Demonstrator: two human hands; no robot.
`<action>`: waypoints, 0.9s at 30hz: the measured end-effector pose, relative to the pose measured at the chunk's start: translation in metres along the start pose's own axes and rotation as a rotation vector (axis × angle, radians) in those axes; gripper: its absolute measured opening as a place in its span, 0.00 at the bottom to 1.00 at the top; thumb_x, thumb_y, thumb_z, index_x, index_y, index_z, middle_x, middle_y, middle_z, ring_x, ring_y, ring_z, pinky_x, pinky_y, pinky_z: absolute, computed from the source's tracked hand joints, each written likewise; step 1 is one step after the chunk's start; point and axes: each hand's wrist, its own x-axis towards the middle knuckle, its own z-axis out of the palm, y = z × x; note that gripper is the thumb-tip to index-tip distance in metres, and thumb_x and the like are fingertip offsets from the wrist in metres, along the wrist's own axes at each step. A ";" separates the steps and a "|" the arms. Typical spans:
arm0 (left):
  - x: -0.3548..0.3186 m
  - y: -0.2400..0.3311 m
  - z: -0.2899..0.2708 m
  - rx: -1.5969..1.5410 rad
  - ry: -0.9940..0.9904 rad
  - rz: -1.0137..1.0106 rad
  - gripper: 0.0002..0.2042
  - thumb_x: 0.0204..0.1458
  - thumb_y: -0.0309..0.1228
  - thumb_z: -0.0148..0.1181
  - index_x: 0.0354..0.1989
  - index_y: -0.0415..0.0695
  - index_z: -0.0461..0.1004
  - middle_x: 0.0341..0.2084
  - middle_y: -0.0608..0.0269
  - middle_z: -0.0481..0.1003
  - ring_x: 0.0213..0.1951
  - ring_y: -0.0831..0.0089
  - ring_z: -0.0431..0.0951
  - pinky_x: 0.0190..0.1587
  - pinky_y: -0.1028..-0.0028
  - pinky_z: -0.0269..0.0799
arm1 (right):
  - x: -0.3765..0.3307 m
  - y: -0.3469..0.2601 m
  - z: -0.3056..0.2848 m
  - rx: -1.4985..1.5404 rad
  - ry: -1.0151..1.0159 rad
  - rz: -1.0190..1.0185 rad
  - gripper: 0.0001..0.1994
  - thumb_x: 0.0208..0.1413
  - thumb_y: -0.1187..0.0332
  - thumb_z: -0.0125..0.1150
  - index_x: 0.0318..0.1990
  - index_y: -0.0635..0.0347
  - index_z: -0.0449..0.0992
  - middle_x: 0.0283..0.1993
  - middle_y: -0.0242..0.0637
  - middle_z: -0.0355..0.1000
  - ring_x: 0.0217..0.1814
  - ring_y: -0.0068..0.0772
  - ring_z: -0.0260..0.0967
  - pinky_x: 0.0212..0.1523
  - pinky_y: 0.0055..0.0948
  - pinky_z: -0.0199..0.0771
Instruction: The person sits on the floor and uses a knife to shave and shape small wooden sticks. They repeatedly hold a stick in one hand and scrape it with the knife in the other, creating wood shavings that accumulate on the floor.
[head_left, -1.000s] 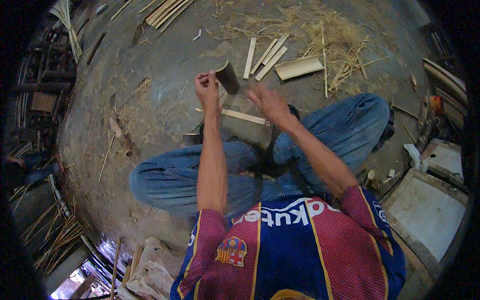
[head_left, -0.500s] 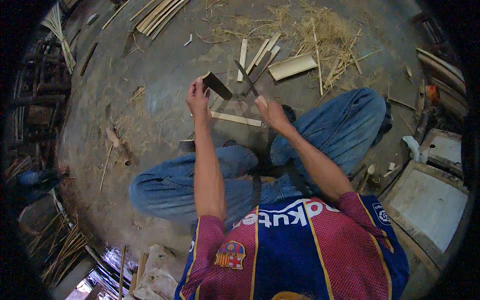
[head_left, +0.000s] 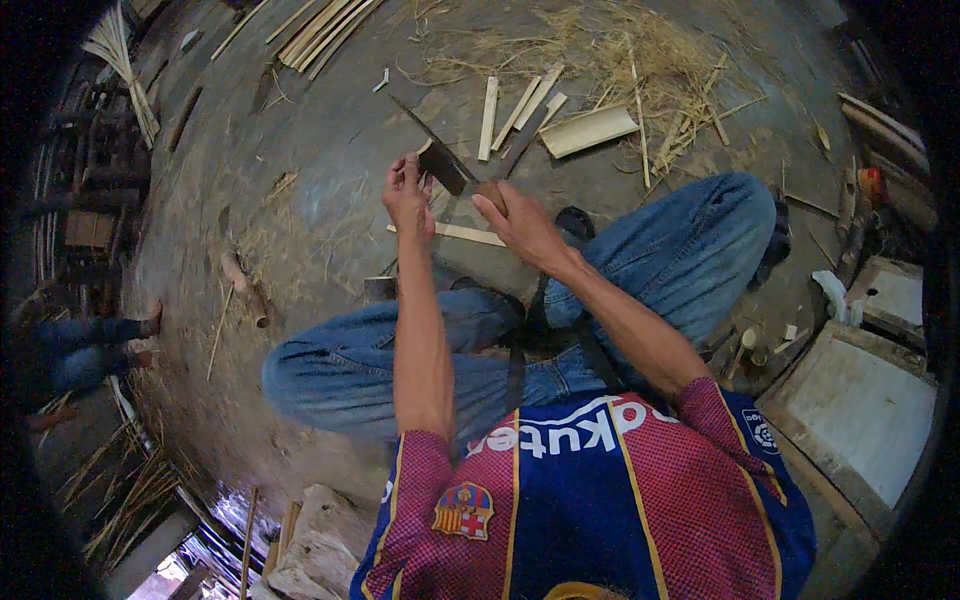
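My left hand (head_left: pixel 408 208) is closed on the left end of a short split bamboo piece (head_left: pixel 446 172), whose dark side faces me. In my right hand (head_left: pixel 527 230) is the handle of a long-bladed knife (head_left: pixel 425 128). Its blade slants up and left, lying along or just behind the bamboo's upper edge; whether it touches cannot be made out. Both hands are in front of my crossed legs. Below the bamboo, a pale bamboo strip (head_left: pixel 462 234) lies on the floor. Narrow split pieces (head_left: pixel 488 118) and a wide curved bamboo section (head_left: pixel 592 132) lie beyond my right hand.
Loose fibrous shavings (head_left: pixel 640 60) spread at the far right. A bundle of bamboo strips (head_left: pixel 325 30) lies at the far left. Another person's feet (head_left: pixel 150 322) show at the left edge. Pale flat-topped blocks (head_left: pixel 855 410) stand by my right side.
My right hand has moved left, bringing the knife from beside the bamboo to along its upper edge. The left hand and bamboo have shifted slightly right. The other person's feet have come into sight.
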 end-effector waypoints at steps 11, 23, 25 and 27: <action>-0.002 0.002 0.001 -0.011 0.001 -0.006 0.10 0.56 0.33 0.63 0.41 0.46 0.70 0.36 0.68 0.73 0.41 0.78 0.74 0.45 0.75 0.71 | 0.003 -0.008 0.010 -0.046 -0.032 0.035 0.21 0.62 0.51 0.53 0.37 0.67 0.67 0.29 0.59 0.71 0.33 0.65 0.69 0.33 0.51 0.66; -0.005 -0.007 -0.002 0.067 -0.004 0.068 0.18 0.54 0.38 0.65 0.48 0.50 0.65 0.44 0.68 0.71 0.47 0.73 0.70 0.52 0.63 0.65 | 0.006 -0.017 0.014 -0.079 0.041 0.016 0.22 0.63 0.50 0.51 0.41 0.65 0.69 0.30 0.57 0.73 0.34 0.64 0.71 0.34 0.51 0.68; 0.004 -0.007 0.005 0.123 0.147 0.094 0.23 0.52 0.41 0.67 0.50 0.51 0.62 0.46 0.67 0.68 0.48 0.72 0.67 0.52 0.64 0.63 | 0.017 -0.012 0.018 -0.165 -0.024 0.050 0.23 0.63 0.49 0.50 0.41 0.66 0.69 0.31 0.57 0.73 0.34 0.64 0.71 0.35 0.52 0.68; 0.012 -0.007 0.001 0.260 0.175 0.160 0.30 0.51 0.45 0.67 0.55 0.50 0.58 0.54 0.62 0.60 0.54 0.69 0.62 0.55 0.64 0.59 | 0.017 -0.010 0.020 -0.170 -0.091 0.057 0.24 0.64 0.49 0.48 0.41 0.68 0.69 0.31 0.58 0.74 0.35 0.64 0.72 0.36 0.52 0.68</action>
